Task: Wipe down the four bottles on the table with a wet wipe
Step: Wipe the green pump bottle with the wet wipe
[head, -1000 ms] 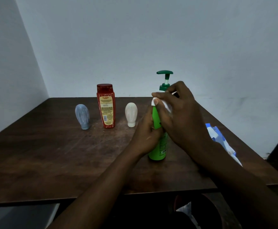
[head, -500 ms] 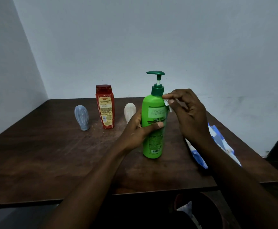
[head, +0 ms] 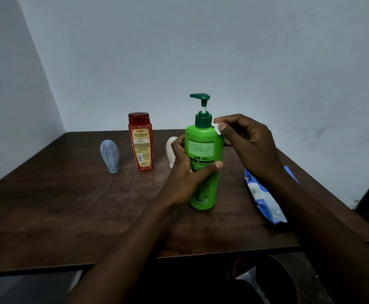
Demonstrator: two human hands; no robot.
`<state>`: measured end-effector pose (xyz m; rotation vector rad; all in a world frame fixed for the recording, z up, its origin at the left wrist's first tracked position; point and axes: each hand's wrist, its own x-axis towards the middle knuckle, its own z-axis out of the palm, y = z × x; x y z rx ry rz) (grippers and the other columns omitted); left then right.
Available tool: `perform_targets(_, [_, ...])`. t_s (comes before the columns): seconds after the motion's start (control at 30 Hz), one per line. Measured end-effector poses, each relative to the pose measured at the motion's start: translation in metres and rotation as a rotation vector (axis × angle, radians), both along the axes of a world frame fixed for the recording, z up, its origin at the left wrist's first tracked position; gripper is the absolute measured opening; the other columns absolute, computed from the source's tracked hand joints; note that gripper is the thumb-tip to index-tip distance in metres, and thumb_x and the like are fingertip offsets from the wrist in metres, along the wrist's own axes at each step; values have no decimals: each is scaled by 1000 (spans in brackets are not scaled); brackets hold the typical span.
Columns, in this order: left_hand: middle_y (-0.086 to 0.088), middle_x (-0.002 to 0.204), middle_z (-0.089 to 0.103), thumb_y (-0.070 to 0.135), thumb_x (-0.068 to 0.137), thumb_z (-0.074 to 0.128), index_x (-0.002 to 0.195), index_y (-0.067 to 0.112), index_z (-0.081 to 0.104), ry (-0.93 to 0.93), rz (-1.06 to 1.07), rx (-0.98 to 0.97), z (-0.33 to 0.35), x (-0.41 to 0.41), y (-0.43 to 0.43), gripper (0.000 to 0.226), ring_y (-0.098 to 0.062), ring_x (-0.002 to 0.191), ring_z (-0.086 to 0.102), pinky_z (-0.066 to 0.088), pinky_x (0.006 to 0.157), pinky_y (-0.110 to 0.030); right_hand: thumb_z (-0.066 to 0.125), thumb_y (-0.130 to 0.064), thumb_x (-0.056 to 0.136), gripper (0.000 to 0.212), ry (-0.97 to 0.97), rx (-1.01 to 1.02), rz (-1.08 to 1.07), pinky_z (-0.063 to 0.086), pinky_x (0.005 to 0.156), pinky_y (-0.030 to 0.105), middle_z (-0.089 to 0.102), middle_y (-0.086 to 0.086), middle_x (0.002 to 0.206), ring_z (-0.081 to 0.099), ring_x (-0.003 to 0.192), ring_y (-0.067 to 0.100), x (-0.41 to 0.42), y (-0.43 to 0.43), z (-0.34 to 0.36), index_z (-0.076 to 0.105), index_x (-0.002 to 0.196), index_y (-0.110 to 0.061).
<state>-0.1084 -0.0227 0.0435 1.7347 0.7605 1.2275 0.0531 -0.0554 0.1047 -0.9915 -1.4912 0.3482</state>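
Observation:
A green pump bottle (head: 203, 148) stands upright on the dark wooden table (head: 69, 205). My left hand (head: 185, 174) grips its body from the left, thumb across the front label. My right hand (head: 248, 148) pinches a small white wet wipe (head: 217, 127) against the bottle's right shoulder, just below the dark green collar. Behind, in a row, stand a grey-blue bottle (head: 110, 155), a red bottle (head: 140, 142) and a white bottle (head: 170, 151), the last partly hidden by my left hand.
A blue and white pack of wipes (head: 264, 198) lies on the table's right side, partly under my right forearm. Walls close the back and left. A dark bin with a white scrap (head: 248, 276) sits below the front edge.
My right hand has come off the front of the green bottle and moved to its right shoulder with the wipe. My left hand has shifted its grip higher on the bottle's body.

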Motion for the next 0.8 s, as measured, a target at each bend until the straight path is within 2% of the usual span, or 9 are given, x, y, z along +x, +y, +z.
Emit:
perform_targets(0.03, [6, 140, 47, 39, 76, 84, 139, 28, 17, 36, 56, 48, -2, 3, 0, 93, 0, 124, 55, 51, 100, -26, 66, -21, 96, 13, -23, 7, -33, 57, 87, 43, 77, -8, 103, 70, 100, 22, 0, -2, 0, 76, 103, -16])
perform_targets(0.1, [7, 142, 42, 51, 67, 88, 137, 32, 16, 98, 169, 148, -4, 7, 1, 101, -5, 129, 50, 48, 104, -28, 68, -24, 96, 12, -47, 15, -79, 57, 86, 45, 77, -12, 99, 71, 95, 21, -2, -9, 1, 78, 101, -19])
perform_targets(0.27, [4, 128, 40, 63, 61, 84, 128, 42, 29, 166, 287, 283, -6, 10, 2, 89, -15, 120, 52, 50, 98, -33, 71, -24, 93, 10, -70, -45, -119, 59, 85, 38, 77, -16, 95, 72, 91, 15, -2, -19, 10, 80, 97, -21])
perform_targets(0.37, [3, 119, 40, 59, 65, 78, 129, 33, 44, 172, 248, 263, -6, 4, 3, 77, -8, 109, 54, 52, 89, -26, 72, -20, 92, 10, -22, -85, -70, 58, 90, 31, 78, -12, 96, 73, 94, 9, -3, -18, 13, 80, 97, -22])
perform_targets(0.47, [-2, 108, 47, 54, 67, 65, 115, 31, 49, 186, 211, 237, -4, 1, 1, 56, -7, 95, 54, 49, 78, -25, 74, -14, 90, 11, 74, -61, -53, 58, 85, 24, 78, -7, 95, 73, 92, 14, -12, -12, 11, 79, 100, -16])
perform_targets(0.53, [-7, 101, 51, 52, 66, 58, 109, 24, 51, 168, 194, 199, -3, 2, -1, 53, -10, 87, 53, 47, 74, -28, 73, -11, 90, 12, 155, -33, -46, 56, 82, 22, 78, -6, 94, 72, 86, 8, -21, -9, 11, 78, 101, -15])
perform_targets(0.63, [-12, 97, 55, 50, 66, 55, 110, 20, 53, 104, 152, 146, -2, 3, -5, 53, -20, 88, 56, 49, 76, -37, 68, -10, 94, 15, 217, -1, -23, 54, 82, 16, 77, -7, 96, 69, 87, -4, -30, -5, 18, 76, 105, -14])
perform_targets(0.73, [-18, 98, 60, 47, 67, 54, 110, 28, 54, 34, 86, 90, -1, 4, -10, 47, -30, 92, 60, 52, 81, -45, 67, -12, 95, 17, 231, -4, -14, 56, 92, 23, 78, -5, 101, 71, 100, 5, -34, 1, 24, 77, 109, -12])
perform_targets(0.8, [-20, 100, 61, 47, 67, 55, 109, 35, 52, 7, 69, 68, 0, 4, -12, 43, -33, 93, 61, 53, 83, -46, 66, -13, 96, 19, 204, 12, -39, 55, 93, 22, 77, -5, 105, 71, 103, 4, -37, 0, 21, 76, 112, -11])
